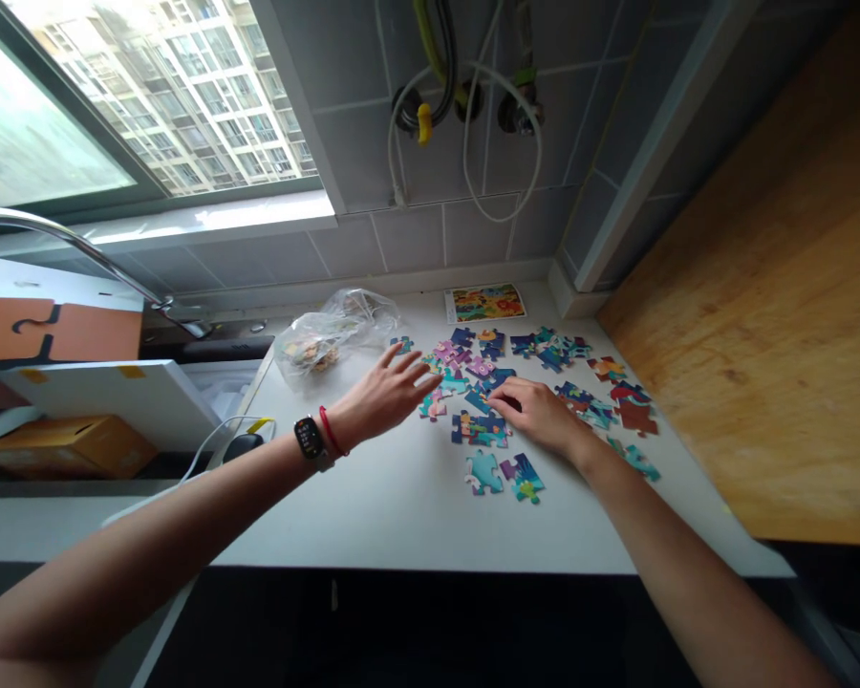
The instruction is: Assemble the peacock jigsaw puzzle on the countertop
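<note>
Clear plastic bag (330,342) on a white bench (373,506), left hand (379,397) with grip spread, near puzzle pieces (483,430) scattered over the bench; right hand (541,413), fingers bent at a blue piece (478,400), cannot tell whether its grip pinches it; wooden panel (774,325).

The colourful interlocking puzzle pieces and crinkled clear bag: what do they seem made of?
Colourful interlocking puzzle pieces: probably printed cardboard, judging by their flat, knobbed, picture-covered shapes; sheen is unclear. Crinkled clear bag: likely thin, shiny plastic film, being see-through with bright creases.
</note>
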A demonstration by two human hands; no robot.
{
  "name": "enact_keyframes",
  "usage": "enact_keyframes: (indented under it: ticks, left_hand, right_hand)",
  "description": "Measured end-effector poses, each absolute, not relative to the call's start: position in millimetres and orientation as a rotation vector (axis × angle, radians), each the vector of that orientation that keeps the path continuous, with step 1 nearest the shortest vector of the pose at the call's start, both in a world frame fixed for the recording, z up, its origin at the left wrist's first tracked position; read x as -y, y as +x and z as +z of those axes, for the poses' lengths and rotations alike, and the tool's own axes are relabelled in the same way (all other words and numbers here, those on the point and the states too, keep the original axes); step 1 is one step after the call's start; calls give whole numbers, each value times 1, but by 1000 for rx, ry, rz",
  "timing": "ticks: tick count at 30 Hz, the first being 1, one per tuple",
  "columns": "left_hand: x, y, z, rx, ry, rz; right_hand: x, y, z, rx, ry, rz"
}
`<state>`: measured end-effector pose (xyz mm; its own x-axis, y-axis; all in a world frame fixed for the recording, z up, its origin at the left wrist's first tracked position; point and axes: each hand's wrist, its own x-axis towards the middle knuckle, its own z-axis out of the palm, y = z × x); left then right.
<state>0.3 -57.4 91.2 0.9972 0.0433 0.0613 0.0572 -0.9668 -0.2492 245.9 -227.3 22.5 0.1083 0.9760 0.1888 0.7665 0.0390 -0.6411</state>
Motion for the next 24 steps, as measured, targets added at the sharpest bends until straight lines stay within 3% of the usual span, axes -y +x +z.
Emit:
enact_keyframes:
  ticks: [5,14,24]
  left_hand:
    - [32,-7,93,418,-3103,-34]
    - [63,-5,51,571,-3371,-197]
    - [71,-6,41,679,-3404,-288]
  right_hand:
    - [227,247,14,1734,-1755,403]
    - [227,243,15,1957,-1787,373]
    - [229,244,18,1731,-2039,256]
